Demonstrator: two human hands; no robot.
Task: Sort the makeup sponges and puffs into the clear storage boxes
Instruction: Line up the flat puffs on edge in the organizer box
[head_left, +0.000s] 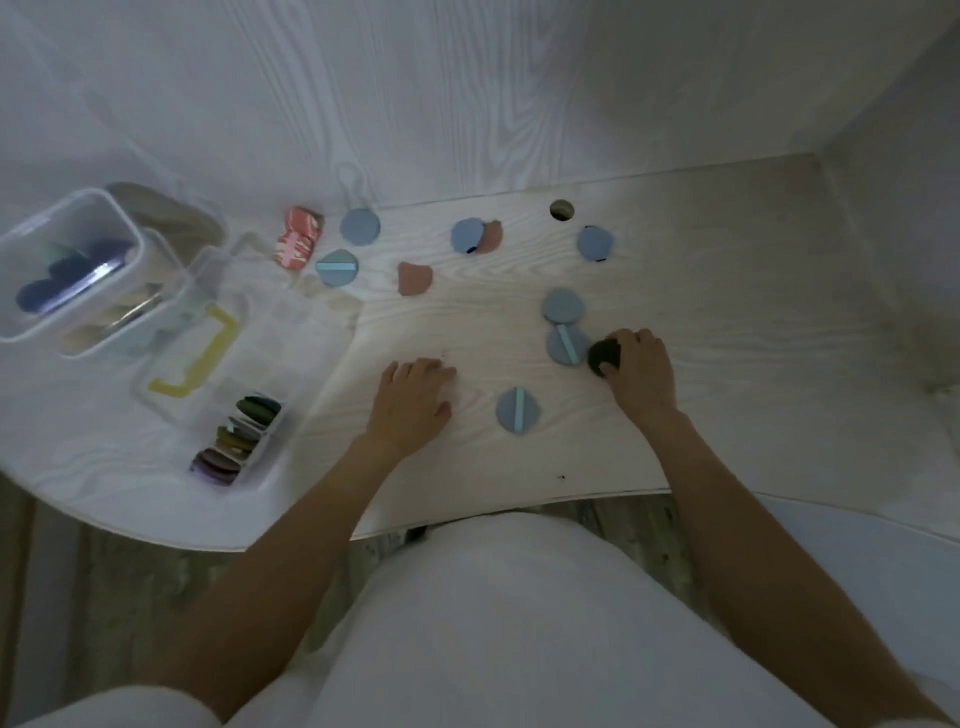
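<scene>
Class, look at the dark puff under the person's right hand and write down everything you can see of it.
The dark puff is small, rounded and near black, perhaps dark green; the dim light hides its texture. It lies on the pale wooden table, beside a blue puff with a light strap, close enough that they may touch. The right hand covers its right side, fingers curled over it in a grip. Its far side is hidden.
</scene>
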